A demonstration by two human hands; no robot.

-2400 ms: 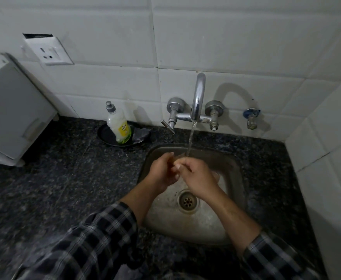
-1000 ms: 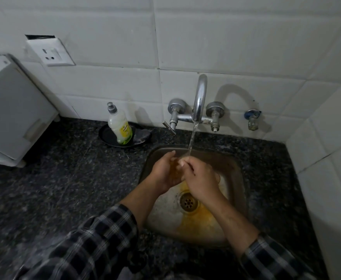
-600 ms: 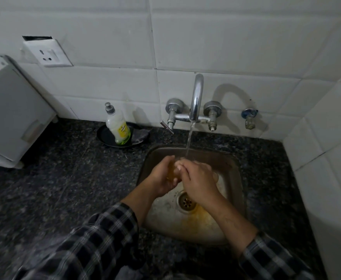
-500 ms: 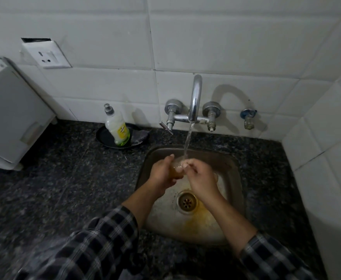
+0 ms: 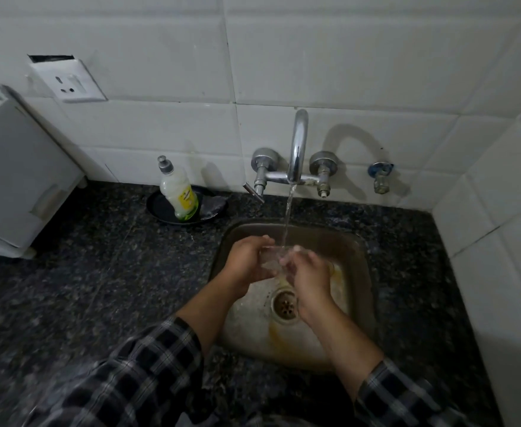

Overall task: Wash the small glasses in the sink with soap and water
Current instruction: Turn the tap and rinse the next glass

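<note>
1 sink (image 5: 356, 248), dark counter (image 5: 99, 272), white tiles (image 5: 345, 57)

Home kitchen: steel sink (image 5: 358, 241), granite counter (image 5: 99, 272), tiled wall (image 5: 345, 57).

the curved chrome metal tap (image 5: 297, 143) is mirror-glossy. the square stainless steel sink (image 5: 358, 260) looks dull and matt, stained yellowish near the drain. the black speckled stone countertop (image 5: 99, 272) is polished, with a low sheen. the white ceramic wall tiles (image 5: 345, 57) are smooth and glazed. the small clear glass (image 5: 268, 257) is wet and transparent. the pale plastic soap bottle (image 5: 179, 192) is smooth, and the dark plaid sleeves (image 5: 148, 371) are soft woven cloth.
</note>
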